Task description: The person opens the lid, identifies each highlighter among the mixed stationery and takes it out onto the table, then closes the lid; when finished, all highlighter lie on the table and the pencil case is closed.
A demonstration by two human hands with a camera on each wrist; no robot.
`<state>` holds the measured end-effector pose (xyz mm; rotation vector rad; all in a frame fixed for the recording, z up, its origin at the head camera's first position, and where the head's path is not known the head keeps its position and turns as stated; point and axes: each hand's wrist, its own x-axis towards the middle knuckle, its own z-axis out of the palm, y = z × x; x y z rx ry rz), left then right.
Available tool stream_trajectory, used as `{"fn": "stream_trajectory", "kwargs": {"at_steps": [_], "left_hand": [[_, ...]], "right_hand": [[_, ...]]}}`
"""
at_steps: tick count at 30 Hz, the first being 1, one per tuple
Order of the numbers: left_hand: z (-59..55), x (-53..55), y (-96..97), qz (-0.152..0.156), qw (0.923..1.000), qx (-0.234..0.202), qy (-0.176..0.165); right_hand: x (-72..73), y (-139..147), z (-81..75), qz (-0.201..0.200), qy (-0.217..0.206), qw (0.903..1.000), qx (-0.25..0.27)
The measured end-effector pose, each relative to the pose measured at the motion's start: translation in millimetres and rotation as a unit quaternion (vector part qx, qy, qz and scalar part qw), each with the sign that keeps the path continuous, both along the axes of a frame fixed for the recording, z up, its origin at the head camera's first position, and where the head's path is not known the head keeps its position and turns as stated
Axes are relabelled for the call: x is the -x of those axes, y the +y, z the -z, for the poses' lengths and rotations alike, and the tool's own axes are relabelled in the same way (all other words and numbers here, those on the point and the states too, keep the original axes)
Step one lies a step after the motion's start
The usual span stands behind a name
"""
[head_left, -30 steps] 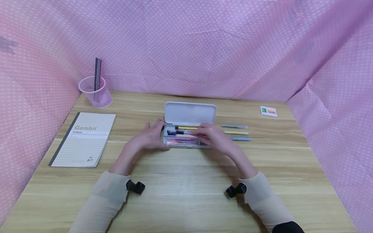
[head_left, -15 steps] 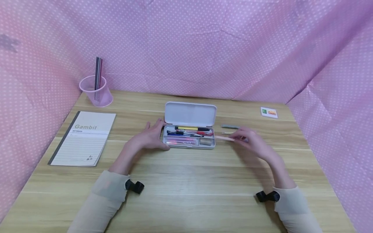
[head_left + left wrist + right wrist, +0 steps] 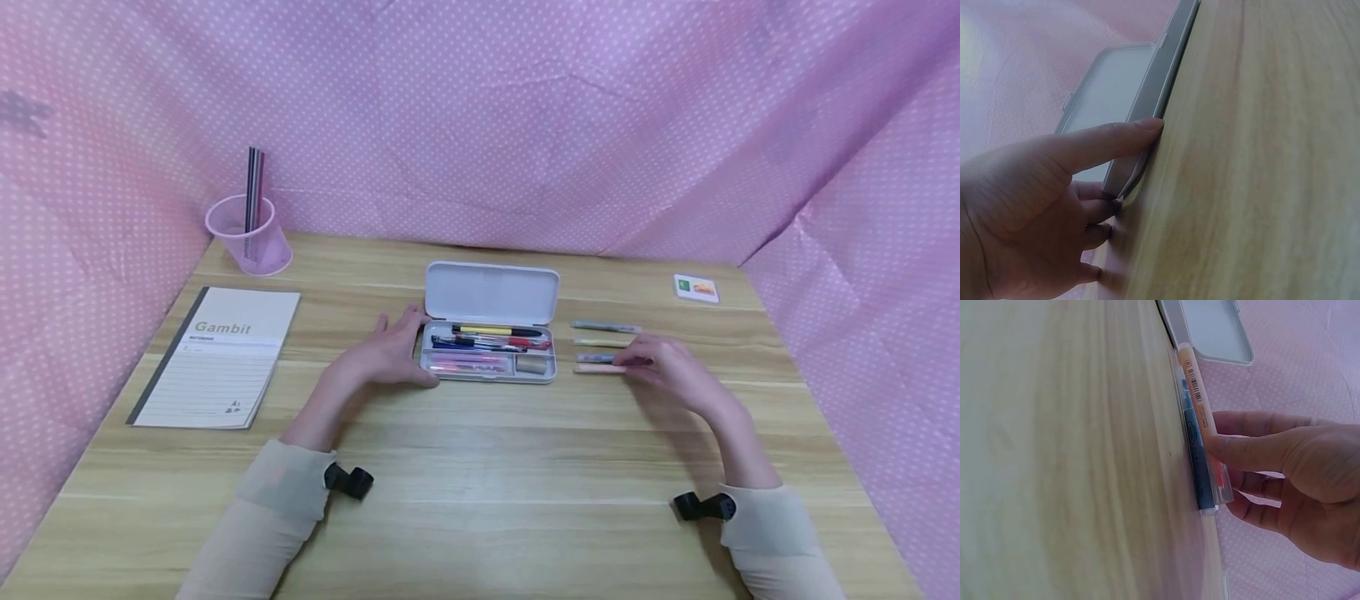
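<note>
A white pencil case (image 3: 491, 293) lies with its lid folded back in the head view. My left hand (image 3: 384, 354) grips its left end, the thumb (image 3: 1125, 139) along the front wall. Pens (image 3: 487, 342) and a greyish block (image 3: 531, 365) fill its compartments. To the right, my right hand (image 3: 671, 373) pinches a peach highlighter (image 3: 1197, 394) with a clear cap, between thumb and fingers. Beside and behind it lie a blue highlighter (image 3: 1197, 456), a yellow one (image 3: 602, 342) and a grey-green one (image 3: 606, 327), roughly parallel.
At the left a notebook (image 3: 217, 358) lies flat. Behind it stands a pink cup (image 3: 258, 250) holding dark sticks (image 3: 254, 192). A small white item with coloured print (image 3: 696, 288) sits at the back right. Pink dotted cloth (image 3: 480, 125) hangs around the table.
My right hand has moved right from over the pencil case, carrying the peach highlighter out to the front of the row of highlighters. My left hand stays at the case.
</note>
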<state>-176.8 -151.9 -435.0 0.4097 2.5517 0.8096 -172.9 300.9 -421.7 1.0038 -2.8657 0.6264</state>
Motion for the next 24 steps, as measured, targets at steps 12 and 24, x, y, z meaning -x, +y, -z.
{"fn": "stream_trajectory", "kwargs": {"at_steps": [12, 24], "left_hand": [[1.6, 0.3, -0.9, 0.0, 1.0, 0.0, 0.0], [0.3, 1.4, -0.2, -0.003, 1.0, 0.0, -0.005]], "right_hand": [[1.6, -1.3, 2.1, -0.001, 0.007, 0.9999, -0.015], [0.9, -2.0, -0.9, 0.022, -0.02, 0.9988, -0.038]]}}
